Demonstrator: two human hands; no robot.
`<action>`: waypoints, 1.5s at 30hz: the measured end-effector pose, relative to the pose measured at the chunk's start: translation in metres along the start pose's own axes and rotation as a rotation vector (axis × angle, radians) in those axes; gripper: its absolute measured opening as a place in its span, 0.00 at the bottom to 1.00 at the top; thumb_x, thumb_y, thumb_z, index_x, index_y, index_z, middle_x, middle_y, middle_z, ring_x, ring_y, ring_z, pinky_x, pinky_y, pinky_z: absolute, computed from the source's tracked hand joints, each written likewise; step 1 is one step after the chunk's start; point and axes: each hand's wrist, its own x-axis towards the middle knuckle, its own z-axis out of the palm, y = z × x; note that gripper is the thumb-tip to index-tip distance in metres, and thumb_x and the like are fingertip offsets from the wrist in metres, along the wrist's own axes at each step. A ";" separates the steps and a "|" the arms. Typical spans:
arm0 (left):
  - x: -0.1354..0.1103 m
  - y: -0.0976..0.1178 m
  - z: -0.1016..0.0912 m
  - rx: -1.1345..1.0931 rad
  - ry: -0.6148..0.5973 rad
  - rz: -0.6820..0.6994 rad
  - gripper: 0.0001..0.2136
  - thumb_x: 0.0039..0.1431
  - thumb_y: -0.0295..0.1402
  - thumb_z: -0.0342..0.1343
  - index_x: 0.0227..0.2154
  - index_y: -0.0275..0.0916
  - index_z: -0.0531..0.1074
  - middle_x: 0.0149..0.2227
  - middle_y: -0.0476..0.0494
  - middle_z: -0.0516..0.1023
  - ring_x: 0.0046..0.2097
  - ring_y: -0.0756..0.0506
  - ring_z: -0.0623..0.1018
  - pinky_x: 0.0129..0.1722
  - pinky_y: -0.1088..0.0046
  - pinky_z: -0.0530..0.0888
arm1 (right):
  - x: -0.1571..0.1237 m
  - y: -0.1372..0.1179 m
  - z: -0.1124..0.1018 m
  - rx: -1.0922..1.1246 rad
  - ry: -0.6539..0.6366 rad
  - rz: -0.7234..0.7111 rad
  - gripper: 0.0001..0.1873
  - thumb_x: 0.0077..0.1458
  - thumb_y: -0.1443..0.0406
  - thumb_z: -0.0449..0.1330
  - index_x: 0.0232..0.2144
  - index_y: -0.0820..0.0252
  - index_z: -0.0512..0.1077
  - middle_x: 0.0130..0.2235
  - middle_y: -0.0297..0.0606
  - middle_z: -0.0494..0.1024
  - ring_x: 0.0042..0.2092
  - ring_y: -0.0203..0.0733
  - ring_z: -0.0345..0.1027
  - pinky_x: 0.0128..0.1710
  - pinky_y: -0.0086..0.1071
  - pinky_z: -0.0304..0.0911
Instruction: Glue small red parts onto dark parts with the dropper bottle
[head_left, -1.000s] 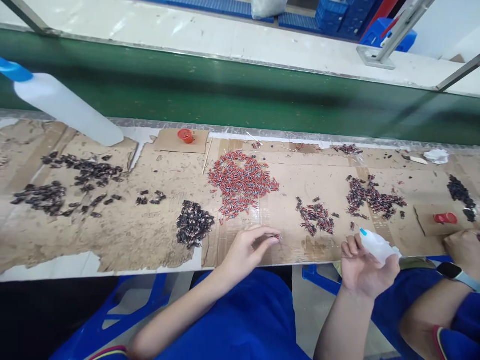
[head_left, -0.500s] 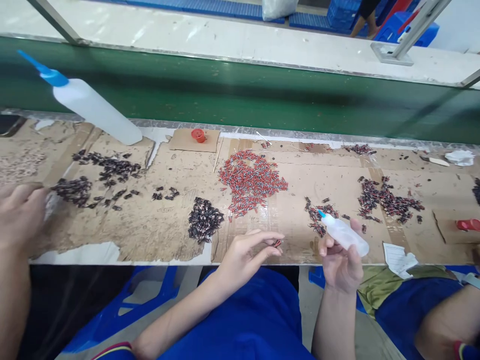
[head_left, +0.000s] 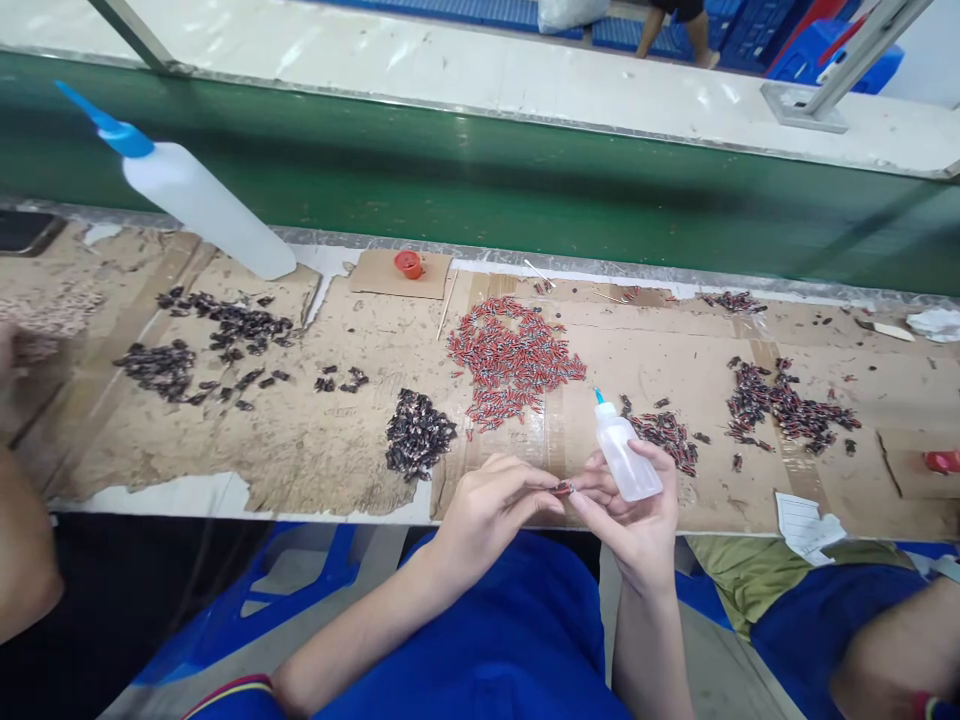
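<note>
My left hand (head_left: 487, 505) pinches a small red-and-black part (head_left: 561, 489) between thumb and fingertips, just over the table's front edge. My right hand (head_left: 641, 530) holds a small translucent squeeze bottle (head_left: 628, 462) with a blue nozzle, tilted up and leftward. Its thumb and fingertips meet the right end of the same small part. Beyond my hands lies a heap of red-and-black parts (head_left: 510, 355). A pile of dark parts (head_left: 418, 435) sits left of it. Behind the bottle is a smaller group of mixed dark and red parts (head_left: 671, 435).
A large white bottle (head_left: 210, 210) with a blue nozzle stands at the back left. A red cup (head_left: 409, 264) rests on a cardboard piece, beside a thin stick (head_left: 447, 306). More dark parts (head_left: 157, 370) lie left. Co-workers' arms (head_left: 22, 540) show at both sides.
My right hand has moved left with the squeeze bottle, and its fingers now meet the small part in my left hand. The co-worker's hand at left has drawn away from the dark parts.
</note>
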 end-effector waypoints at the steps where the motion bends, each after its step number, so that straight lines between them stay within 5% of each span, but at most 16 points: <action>1: 0.000 -0.001 -0.001 0.001 0.002 0.016 0.06 0.62 0.34 0.57 0.34 0.39 0.77 0.28 0.46 0.82 0.29 0.49 0.78 0.32 0.74 0.73 | 0.001 0.000 0.000 -0.008 0.000 0.000 0.31 0.44 0.73 0.69 0.47 0.47 0.63 0.38 0.29 0.77 0.33 0.34 0.78 0.33 0.27 0.74; 11: 0.000 -0.009 0.003 0.064 -0.006 0.216 0.09 0.65 0.31 0.52 0.44 0.39 0.75 0.32 0.45 0.83 0.35 0.47 0.79 0.38 0.70 0.74 | 0.010 0.011 -0.005 -0.082 0.021 -0.045 0.31 0.42 0.71 0.70 0.47 0.49 0.63 0.36 0.29 0.77 0.28 0.32 0.76 0.31 0.27 0.74; 14: -0.001 -0.016 0.003 0.123 -0.021 0.159 0.11 0.65 0.32 0.52 0.47 0.39 0.73 0.38 0.42 0.82 0.39 0.46 0.79 0.40 0.68 0.74 | 0.019 0.011 -0.017 -0.174 0.189 -0.108 0.32 0.40 0.70 0.71 0.47 0.51 0.64 0.35 0.29 0.78 0.30 0.33 0.75 0.35 0.29 0.73; 18: -0.008 -0.038 -0.014 0.335 0.106 -0.014 0.10 0.65 0.30 0.51 0.43 0.42 0.76 0.39 0.42 0.82 0.42 0.44 0.77 0.45 0.64 0.72 | 0.032 0.010 -0.038 -0.376 0.496 -0.354 0.26 0.40 0.68 0.72 0.43 0.56 0.69 0.32 0.30 0.76 0.35 0.36 0.73 0.43 0.36 0.70; 22: -0.014 -0.059 -0.038 0.578 0.250 -0.176 0.07 0.62 0.31 0.55 0.36 0.44 0.78 0.36 0.44 0.82 0.44 0.40 0.74 0.47 0.58 0.68 | 0.036 0.014 -0.050 -0.425 0.675 -0.547 0.20 0.44 0.64 0.70 0.41 0.57 0.71 0.40 0.36 0.75 0.35 0.41 0.72 0.38 0.38 0.70; 29: -0.015 -0.072 -0.046 0.734 0.193 -0.183 0.07 0.57 0.27 0.58 0.27 0.43 0.77 0.35 0.42 0.81 0.46 0.35 0.71 0.45 0.55 0.63 | 0.032 0.031 -0.036 -0.360 0.581 -0.447 0.21 0.48 0.56 0.65 0.43 0.62 0.74 0.41 0.44 0.78 0.33 0.44 0.72 0.27 0.34 0.64; 38: -0.014 -0.062 -0.020 0.504 0.067 -0.099 0.07 0.61 0.26 0.54 0.34 0.45 0.76 0.37 0.47 0.81 0.49 0.41 0.72 0.48 0.61 0.61 | 0.035 0.052 -0.009 -0.068 0.445 -0.153 0.11 0.45 0.59 0.65 0.28 0.62 0.77 0.29 0.39 0.79 0.23 0.34 0.64 0.19 0.26 0.53; 45: -0.019 -0.061 -0.008 0.499 0.063 -0.109 0.05 0.60 0.26 0.57 0.37 0.43 0.75 0.37 0.49 0.83 0.47 0.43 0.75 0.48 0.62 0.60 | 0.026 0.060 -0.006 -0.285 0.338 -0.067 0.16 0.46 0.55 0.65 0.26 0.64 0.77 0.25 0.39 0.79 0.23 0.37 0.67 0.21 0.29 0.59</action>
